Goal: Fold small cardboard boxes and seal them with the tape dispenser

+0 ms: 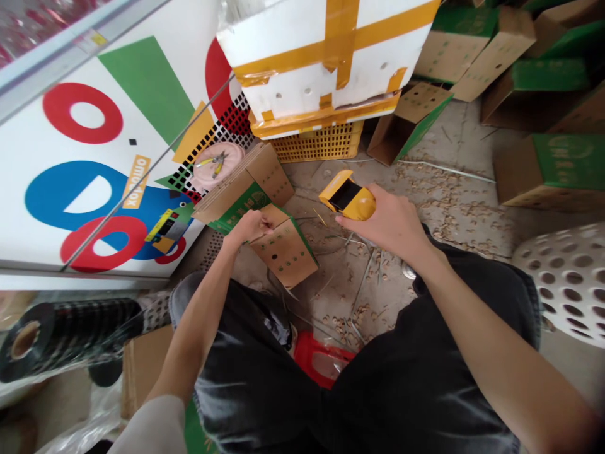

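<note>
At the left, yellow-handled pliers (pixel 218 165) lie on a pink round top (pixel 203 178); a knock from the near arm could perhaps send them down. Next, folded cardboard (pixel 275 176) stands just behind the left hand (pixel 248 227), and it may slide if it is pushed. This hand is grasping the upper edge of a small cardboard box (pixel 286 252), which is tilted. I think the box could twist, because only one edge is gripped. To the right, apart from the box, the right hand (pixel 394 217) is closed around a yellow tool (pixel 363 203), above the floor (pixel 326 302). If its grip is loose, the tool could slip; if the two hands come close, fingers could be pinched. Around there, small brown bits (pixel 435 230) are scattered, so a foot may slide on them.
</note>
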The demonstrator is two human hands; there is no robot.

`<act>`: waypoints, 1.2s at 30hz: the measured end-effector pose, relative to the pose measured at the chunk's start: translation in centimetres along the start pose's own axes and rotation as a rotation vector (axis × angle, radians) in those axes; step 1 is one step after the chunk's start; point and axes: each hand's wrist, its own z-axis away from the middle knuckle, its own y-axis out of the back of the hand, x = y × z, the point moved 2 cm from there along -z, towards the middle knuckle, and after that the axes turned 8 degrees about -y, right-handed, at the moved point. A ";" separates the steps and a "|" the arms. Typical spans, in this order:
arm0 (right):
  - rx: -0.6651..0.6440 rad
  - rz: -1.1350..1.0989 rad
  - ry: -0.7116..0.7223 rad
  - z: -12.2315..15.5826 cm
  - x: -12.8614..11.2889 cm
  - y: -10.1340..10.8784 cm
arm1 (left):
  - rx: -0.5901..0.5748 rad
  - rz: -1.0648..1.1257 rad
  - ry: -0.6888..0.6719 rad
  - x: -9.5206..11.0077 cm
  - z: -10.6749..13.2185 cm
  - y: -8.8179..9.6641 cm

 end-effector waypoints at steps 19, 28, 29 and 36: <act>0.034 -0.053 0.076 0.4 0.9 -0.4 | -0.224 -0.230 0.432 3.1 1.8 -9.7; 0.009 -0.044 0.086 0.4 0.7 -0.7 | -0.087 -0.235 0.168 2.9 0.0 -8.6; 0.004 -0.042 0.087 0.5 0.6 -0.8 | -0.076 -0.220 0.134 3.2 -0.3 -8.4; -0.033 -0.017 0.095 0.3 0.2 -1.2 | -0.024 -0.042 -0.012 4.7 -1.1 -8.1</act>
